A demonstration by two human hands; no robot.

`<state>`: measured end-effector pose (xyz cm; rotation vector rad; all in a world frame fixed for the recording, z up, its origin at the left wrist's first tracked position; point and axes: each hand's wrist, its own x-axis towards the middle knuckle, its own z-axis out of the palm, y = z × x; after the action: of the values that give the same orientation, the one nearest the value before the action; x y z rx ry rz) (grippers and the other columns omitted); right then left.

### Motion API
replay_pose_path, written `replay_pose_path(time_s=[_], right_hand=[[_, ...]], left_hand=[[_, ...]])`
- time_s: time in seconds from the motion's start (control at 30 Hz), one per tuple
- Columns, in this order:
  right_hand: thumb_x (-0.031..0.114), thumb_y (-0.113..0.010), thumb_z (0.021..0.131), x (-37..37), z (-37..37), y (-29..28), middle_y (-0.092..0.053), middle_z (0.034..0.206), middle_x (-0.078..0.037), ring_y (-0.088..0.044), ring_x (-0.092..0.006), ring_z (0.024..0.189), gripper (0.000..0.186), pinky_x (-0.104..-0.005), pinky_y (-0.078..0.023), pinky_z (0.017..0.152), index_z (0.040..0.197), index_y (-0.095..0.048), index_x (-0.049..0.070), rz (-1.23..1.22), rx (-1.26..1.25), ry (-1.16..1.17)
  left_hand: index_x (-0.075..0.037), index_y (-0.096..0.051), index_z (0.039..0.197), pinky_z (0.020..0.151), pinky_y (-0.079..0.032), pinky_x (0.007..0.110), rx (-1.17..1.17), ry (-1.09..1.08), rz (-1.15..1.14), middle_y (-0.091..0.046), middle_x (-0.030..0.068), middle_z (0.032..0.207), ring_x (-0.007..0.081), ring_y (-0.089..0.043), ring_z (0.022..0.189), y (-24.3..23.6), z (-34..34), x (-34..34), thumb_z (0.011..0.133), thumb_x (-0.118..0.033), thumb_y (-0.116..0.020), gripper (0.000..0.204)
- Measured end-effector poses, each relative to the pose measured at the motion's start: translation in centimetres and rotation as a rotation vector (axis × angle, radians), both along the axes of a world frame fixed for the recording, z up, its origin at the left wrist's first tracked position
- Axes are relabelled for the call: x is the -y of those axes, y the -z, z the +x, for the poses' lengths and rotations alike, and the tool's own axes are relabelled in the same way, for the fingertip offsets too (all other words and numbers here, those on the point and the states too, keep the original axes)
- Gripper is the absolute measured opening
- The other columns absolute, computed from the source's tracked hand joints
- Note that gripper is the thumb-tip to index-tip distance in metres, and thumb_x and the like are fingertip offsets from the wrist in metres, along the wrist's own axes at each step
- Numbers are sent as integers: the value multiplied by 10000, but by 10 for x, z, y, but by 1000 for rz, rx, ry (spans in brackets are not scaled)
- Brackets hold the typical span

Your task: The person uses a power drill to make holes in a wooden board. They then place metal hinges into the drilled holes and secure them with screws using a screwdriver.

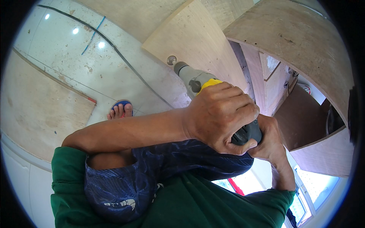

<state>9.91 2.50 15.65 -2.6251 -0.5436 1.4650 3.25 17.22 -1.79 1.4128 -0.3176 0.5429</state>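
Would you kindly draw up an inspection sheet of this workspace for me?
Surface: pale tiled floor, marked with scattered brownish debris.
Tool and workpiece: grey, yellow and black drill, its nose at a round cut near the edge of a light wooden panel; depth of the cut cannot be told.
Clutter: thin blue strip on the floor.
Grips: left hand closed over the drill's body; right hand holding its black rear part, fingers mostly hidden.
Cables: one dark cable crossing the floor; what it connects to is not visible.
Surroundings: wooden board at left, a sandalled foot near it; open wooden unit at right.
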Motion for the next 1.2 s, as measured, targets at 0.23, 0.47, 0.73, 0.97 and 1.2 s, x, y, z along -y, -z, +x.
replay_pose_path(time_s=[0.23,0.47,0.73,0.97,1.2], right_hand=[[123,-827,613,6,-1,2,-731,851,-198,-743,-428,804,441,-473,-587,752,1023,-705,15,10,0,7],[134,-794,547,10,-3,4,-685,796,-206,-705,-418,727,426,-430,-550,700,936,-686,-4,37,47,22],[128,-804,645,16,-18,-3,-696,827,-205,-700,-439,766,387,-450,-556,719,1003,-711,15,94,116,37],[142,-815,652,40,-40,-12,-713,845,-196,-723,-407,774,387,-426,-560,736,1006,-731,9,193,195,82],[160,-797,622,104,-104,-41,-753,854,-162,-737,-297,740,453,-378,-572,753,1038,-755,-12,104,298,397]], left_hand=[[5,-733,1034,760,-596,428,6,-20,-8,-746,166,938,330,-743,823,0,0,2,909,-576,-728,594],[2,-732,1022,760,-592,429,-3,3,-14,-748,166,941,337,-744,828,-2,0,2,903,-538,-745,553],[-52,-671,895,682,-515,435,-7,-71,27,-686,132,826,304,-688,749,-13,-4,10,892,-505,-710,455],[-5,-713,1082,856,-553,457,46,3,33,-734,162,1050,346,-712,950,-31,-14,12,942,-502,-697,516],[-54,-744,1169,912,-555,491,13,93,614,-726,158,1137,366,-696,1041,33,-43,-64,891,-227,-800,332]])
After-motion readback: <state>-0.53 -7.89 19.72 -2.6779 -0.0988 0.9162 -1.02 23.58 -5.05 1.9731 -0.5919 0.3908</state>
